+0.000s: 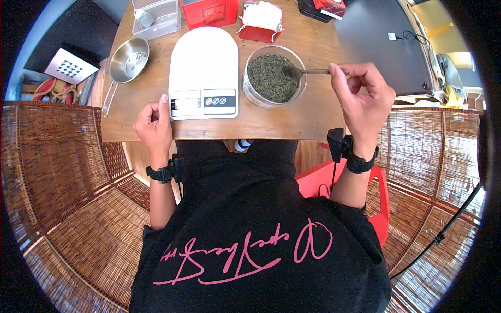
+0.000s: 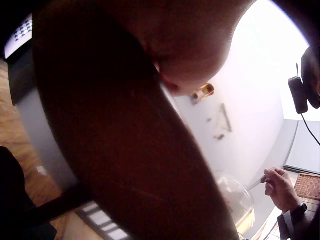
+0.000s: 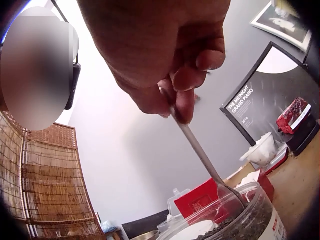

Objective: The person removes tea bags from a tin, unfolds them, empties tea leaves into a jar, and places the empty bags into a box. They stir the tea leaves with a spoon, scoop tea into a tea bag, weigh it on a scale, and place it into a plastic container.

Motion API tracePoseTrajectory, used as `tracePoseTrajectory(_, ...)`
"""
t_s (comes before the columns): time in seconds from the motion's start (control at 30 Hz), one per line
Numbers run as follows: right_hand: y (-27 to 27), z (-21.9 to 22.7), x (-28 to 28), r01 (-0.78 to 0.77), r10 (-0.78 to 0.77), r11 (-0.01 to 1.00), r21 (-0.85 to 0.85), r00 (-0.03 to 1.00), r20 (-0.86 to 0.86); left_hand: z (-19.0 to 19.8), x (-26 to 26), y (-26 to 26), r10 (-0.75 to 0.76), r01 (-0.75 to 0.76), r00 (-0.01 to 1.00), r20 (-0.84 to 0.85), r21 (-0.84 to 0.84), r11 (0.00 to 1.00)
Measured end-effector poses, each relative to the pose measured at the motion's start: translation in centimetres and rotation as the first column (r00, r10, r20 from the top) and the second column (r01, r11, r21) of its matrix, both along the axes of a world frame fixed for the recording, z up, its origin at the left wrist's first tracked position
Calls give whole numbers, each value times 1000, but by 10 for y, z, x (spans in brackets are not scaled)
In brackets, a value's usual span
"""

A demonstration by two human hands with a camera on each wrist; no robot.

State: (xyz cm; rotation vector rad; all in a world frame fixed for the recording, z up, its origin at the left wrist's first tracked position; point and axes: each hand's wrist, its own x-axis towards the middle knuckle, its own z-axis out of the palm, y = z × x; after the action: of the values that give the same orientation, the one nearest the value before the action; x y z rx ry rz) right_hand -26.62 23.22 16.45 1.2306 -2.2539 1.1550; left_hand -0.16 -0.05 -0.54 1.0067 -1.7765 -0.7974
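A round clear tub (image 1: 247, 88) of dark dried leaves (image 1: 269, 78) stands at the right of a white digital scale (image 1: 204, 57). Between thumb and fingers my right hand (image 1: 365, 96) pinches the handle of a spoon (image 1: 318, 71); its bowl is in the leaves. The right wrist view shows the same spoon (image 3: 200, 152) slanting down from my right hand (image 3: 165, 55) into the tub (image 3: 272, 220). My left hand (image 1: 155, 125), fingers curled and thumb extended, rests at the table's front edge by the scale's lower left corner, holding nothing. Nothing lies on the scale's platform.
A metal pan (image 1: 121, 67) with some leaf bits stands left of the scale. Along the back are a clear plastic box (image 1: 164, 21), a red box (image 1: 210, 13) and a smaller red box (image 1: 260, 32) with white bags. A black case (image 1: 312, 9) is at the back right.
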Motion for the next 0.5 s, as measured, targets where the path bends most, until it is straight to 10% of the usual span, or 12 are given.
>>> tracePoseTrajectory(0.5, -21, -13, 15, -201, 201, 979, -11, 979, -3, 0, -1, 1, -1, 2, 1000, -27, 18, 1000)
